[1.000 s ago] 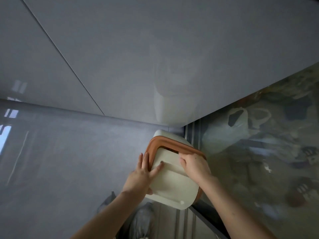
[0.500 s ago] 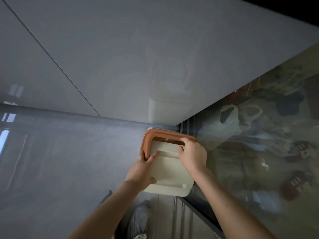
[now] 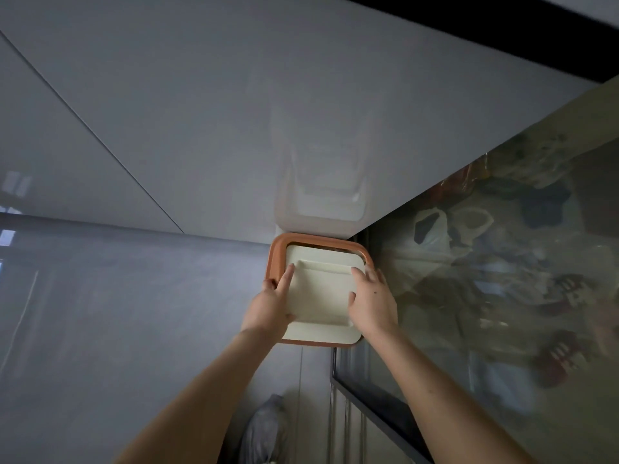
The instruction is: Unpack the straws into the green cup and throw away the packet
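Item: cream plastic bin with a terracotta-orange rounded-square rim (image 3: 276, 254), seen from above, set in a corner. Beyond the bin, a glossy grey wall panel (image 3: 234, 128) carries its pale reflection; to the bin's right, a glass pane (image 3: 502, 296) in a dark frame; nearer than the bin, a grey crumpled shape (image 3: 264, 426), too dim to identify. Fitting: cream swing lid (image 3: 321, 296) inside the rim, with a narrow dark gap showing at its far edge. Hands: left hand (image 3: 269, 303) laid on the lid's left side, fingers straight and reaching across the rim, holding nothing visible; right hand (image 3: 373, 301) flat on the lid's right side, fingers spread, also holding nothing visible. Packet: not in view; whether it lies inside the bin cannot be told. Straws and green cup: not in view. Handling, by judgement: the lid looks light, stiff and smooth, likely pivoting under a small push, so flat fingers on either half would tip it, and the rim's sides offer the steady hold. A straw packet would be thin, light and crinkly, best pinched at one end and fed through the far gap.
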